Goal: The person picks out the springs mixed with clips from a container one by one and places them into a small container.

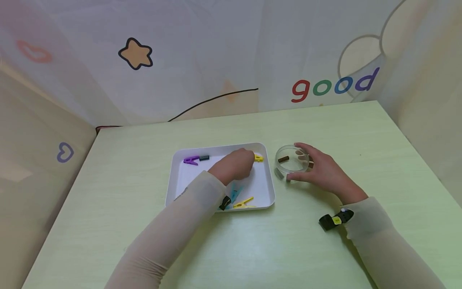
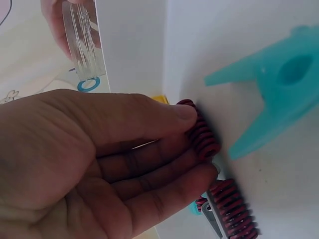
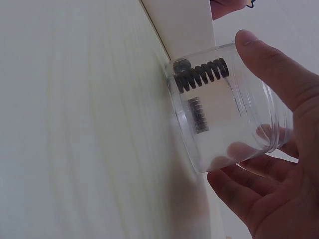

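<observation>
Over the white tray (image 1: 189, 180), my left hand (image 1: 236, 164) reaches down, and the head view hides its fingertips. In the left wrist view its thumb and fingers pinch a dark red coil spring (image 2: 202, 132). A second red spring (image 2: 233, 211) lies just below it, and a teal clothespin (image 2: 289, 74) is close by in the tray. To the right of the tray, my right hand (image 1: 325, 170) holds a clear round jar (image 3: 219, 144) with thumb and fingers around its side. Inside the jar are a dark spring (image 3: 202, 74) and a smaller one (image 3: 198, 115).
A purple clothespin (image 1: 191, 160) and a dark spring (image 1: 204, 157) lie at the tray's back left. Yellow clothespins sit at its back right (image 1: 258, 158) and front (image 1: 244, 203). The light green table (image 1: 137, 192) extends around the tray, with a printed curtain (image 1: 209, 52) behind.
</observation>
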`<action>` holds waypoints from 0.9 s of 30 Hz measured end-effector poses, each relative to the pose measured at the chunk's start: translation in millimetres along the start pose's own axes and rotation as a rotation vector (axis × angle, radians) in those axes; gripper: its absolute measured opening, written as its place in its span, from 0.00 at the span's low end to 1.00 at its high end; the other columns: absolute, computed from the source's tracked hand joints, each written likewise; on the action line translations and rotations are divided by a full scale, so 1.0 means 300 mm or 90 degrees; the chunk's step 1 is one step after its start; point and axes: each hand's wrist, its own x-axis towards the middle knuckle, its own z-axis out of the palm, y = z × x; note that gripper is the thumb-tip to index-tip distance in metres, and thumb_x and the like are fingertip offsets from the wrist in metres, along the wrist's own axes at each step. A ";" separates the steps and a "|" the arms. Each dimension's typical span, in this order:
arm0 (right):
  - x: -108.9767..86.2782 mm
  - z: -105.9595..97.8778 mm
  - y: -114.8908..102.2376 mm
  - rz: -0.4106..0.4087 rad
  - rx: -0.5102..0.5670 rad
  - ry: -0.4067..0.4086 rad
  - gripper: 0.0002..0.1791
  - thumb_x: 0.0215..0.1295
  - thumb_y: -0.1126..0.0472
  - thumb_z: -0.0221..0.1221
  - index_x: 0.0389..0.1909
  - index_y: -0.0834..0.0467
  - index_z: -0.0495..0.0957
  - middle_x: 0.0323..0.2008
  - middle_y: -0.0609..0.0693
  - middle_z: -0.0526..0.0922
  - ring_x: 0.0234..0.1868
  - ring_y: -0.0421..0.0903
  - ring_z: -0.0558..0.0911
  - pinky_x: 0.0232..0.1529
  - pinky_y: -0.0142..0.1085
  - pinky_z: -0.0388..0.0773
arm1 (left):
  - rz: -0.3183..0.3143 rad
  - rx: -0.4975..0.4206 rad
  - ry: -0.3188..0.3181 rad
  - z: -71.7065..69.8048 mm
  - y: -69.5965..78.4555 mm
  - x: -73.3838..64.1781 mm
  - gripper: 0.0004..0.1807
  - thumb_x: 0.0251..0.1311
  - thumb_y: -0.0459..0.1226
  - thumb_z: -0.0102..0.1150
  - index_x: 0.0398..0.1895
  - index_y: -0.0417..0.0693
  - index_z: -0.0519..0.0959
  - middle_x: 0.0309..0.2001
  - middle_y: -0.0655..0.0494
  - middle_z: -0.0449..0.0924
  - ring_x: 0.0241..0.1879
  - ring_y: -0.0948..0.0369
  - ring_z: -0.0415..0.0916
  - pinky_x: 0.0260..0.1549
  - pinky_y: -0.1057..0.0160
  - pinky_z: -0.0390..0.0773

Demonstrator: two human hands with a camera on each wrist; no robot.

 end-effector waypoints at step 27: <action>0.004 0.006 0.010 -0.001 -0.004 0.004 0.61 0.44 0.31 0.69 0.76 0.47 0.50 0.71 0.61 0.61 0.68 0.66 0.65 0.59 0.60 0.70 | 0.032 -0.125 0.046 -0.020 -0.013 0.005 0.05 0.58 0.33 0.60 0.36 0.44 0.82 0.34 0.54 0.80 0.31 0.59 0.73 0.29 0.68 0.73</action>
